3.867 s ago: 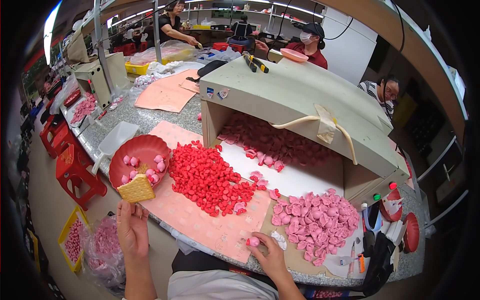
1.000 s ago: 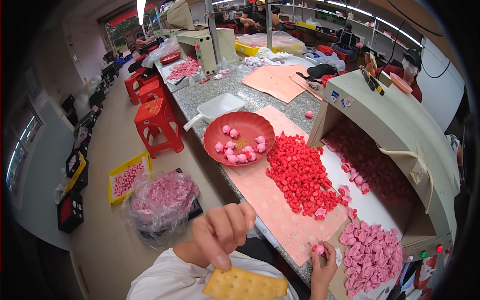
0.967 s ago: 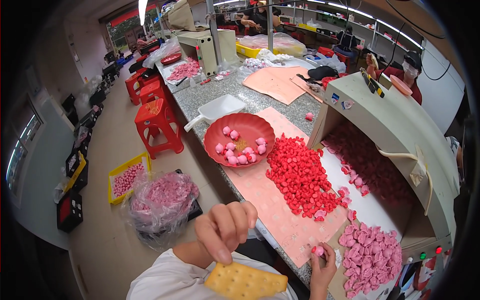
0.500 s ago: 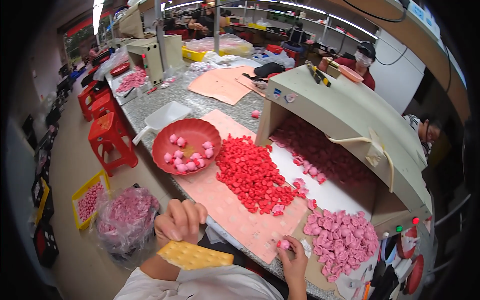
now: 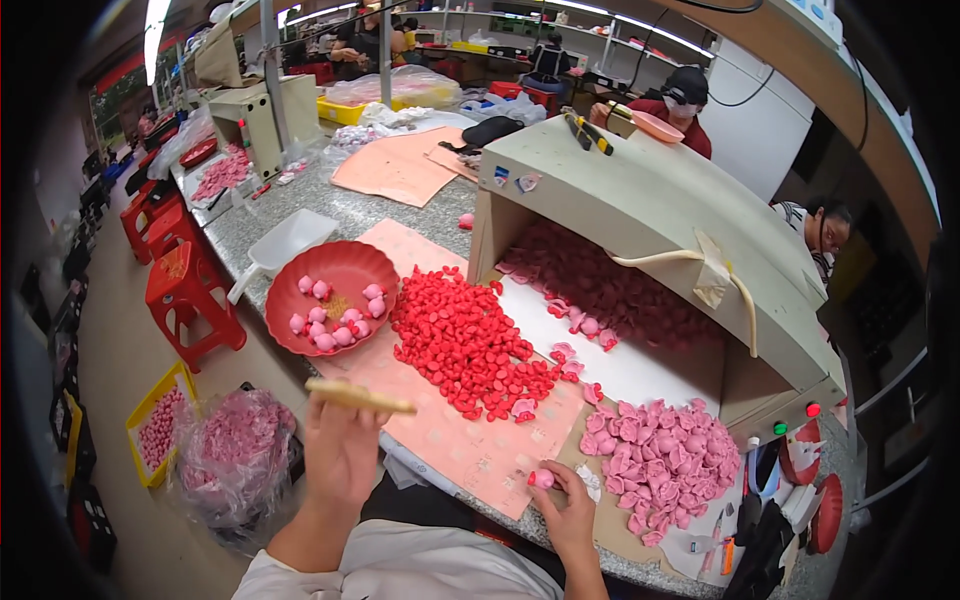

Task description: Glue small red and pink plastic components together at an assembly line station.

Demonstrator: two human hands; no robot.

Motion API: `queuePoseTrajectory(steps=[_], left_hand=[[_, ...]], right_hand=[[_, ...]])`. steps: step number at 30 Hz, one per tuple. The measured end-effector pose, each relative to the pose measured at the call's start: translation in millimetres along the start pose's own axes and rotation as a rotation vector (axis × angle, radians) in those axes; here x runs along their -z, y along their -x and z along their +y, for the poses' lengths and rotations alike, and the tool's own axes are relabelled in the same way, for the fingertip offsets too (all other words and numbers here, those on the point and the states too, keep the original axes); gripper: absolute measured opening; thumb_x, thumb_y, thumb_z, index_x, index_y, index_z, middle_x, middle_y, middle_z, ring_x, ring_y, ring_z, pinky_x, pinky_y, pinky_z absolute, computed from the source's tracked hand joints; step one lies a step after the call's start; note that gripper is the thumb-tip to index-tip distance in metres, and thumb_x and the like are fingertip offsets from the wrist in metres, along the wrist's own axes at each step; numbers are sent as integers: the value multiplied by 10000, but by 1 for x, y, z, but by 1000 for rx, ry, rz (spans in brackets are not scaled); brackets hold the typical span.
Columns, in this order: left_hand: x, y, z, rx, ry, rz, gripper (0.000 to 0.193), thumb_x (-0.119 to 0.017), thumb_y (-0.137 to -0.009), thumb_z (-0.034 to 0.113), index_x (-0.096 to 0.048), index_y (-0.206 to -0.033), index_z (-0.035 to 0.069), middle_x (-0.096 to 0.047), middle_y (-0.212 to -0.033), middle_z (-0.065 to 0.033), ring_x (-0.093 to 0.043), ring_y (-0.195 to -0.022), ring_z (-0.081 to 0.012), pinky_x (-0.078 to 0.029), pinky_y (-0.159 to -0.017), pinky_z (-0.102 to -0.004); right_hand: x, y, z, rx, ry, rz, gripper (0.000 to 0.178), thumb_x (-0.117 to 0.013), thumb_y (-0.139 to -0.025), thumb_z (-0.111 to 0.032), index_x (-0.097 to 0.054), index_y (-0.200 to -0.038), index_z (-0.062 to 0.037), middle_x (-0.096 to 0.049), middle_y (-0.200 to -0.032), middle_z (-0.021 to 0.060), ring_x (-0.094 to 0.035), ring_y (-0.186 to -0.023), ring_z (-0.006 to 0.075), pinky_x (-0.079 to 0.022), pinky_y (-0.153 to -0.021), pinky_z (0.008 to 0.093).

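Note:
A flat, golden cracker (image 5: pixel 360 396) is gripped by my left hand (image 5: pixel 340 450), raised in front of the table's near edge and seen nearly edge-on. My right hand (image 5: pixel 572 510) pinches a small round pink piece with a red end (image 5: pixel 541 479) between thumb and fingertips, over the front edge of the pink paper (image 5: pixel 490 465). Beyond both hands spreads a heap of small red pieces (image 5: pixel 465 345). To its left stands a red scalloped dish (image 5: pixel 330 258) with several pink balls in it. Pink petal-shaped pieces (image 5: pixel 665 460) are piled right of my right hand.
A beige arched box (image 5: pixel 640 190) with an open front stands at the right, pink pieces inside. Beside the dish lies a white scoop (image 5: pixel 290 240). Red stools (image 5: pixel 190 300), a yellow tray (image 5: pixel 135 455) and a clear bag (image 5: pixel 235 450) occupy the floor. People sit beyond the table.
My left hand has lifted the cracker and tilted it from face-on to edge-on. My right hand still pinches the pink piece. The whole view has shifted somewhat.

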State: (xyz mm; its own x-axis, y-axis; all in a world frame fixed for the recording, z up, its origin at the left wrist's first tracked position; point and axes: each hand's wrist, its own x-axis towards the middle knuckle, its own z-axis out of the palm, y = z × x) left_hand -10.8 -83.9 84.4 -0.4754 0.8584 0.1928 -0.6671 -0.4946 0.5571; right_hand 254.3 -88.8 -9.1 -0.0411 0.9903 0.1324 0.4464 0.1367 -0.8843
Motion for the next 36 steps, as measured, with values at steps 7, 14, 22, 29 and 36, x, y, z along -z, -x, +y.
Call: queuePoseTrajectory(steps=[7, 14, 22, 29, 36], left_hand=[[20, -15, -4, 437, 188, 158, 136, -544, -923, 300, -515, -894, 170, -465, -736, 53, -410, -667, -90, -359, -669, -279], [25, -18, 0, 431, 180, 150, 127, -559, -916, 294, -529, -899, 172, -470, -727, 54, -429, -664, -88, -365, -669, -271], [32, -18, -8, 440, 166, 144, 124, -565, -912, 298, -550, -929, 176, -476, -714, 60, -434, -661, -84, -367, -654, -265], [28, -14, -2, 457, 187, 136, 132, -559, -915, 303, -546, -917, 172, -461, -706, 62, -431, -661, -87, -364, -652, -265], [26, -12, -30, 616, 190, 126, 152, -536, -927, 307, -538, -936, 155, -456, -704, 52, -431, -662, -89, -372, -646, -273]], right_hand=[[-6, 14, -6, -25, -34, 53, 351, -709, -757, -77, -592, -1083, -19, -611, -1012, 137, -612, -930, 215, -483, -836, 309], [-13, 16, -7, -18, -31, 70, 344, -700, -755, -59, -592, -1078, -15, -614, -1021, 138, -611, -927, 221, -480, -841, 309], [-14, 11, 2, -22, -15, 15, 359, -660, -766, 19, -543, -1106, 25, -615, -1061, 118, -596, -980, 174, -452, -884, 281], [-11, 16, -7, -13, 29, 24, 341, -659, -766, 16, -560, -1092, 17, -616, -1056, 119, -596, -974, 175, -453, -880, 283], [2, 34, 10, -51, 86, 114, 319, -686, -771, -63, -593, -1071, -10, -629, -1010, 125, -607, -929, 210, -470, -839, 311]])
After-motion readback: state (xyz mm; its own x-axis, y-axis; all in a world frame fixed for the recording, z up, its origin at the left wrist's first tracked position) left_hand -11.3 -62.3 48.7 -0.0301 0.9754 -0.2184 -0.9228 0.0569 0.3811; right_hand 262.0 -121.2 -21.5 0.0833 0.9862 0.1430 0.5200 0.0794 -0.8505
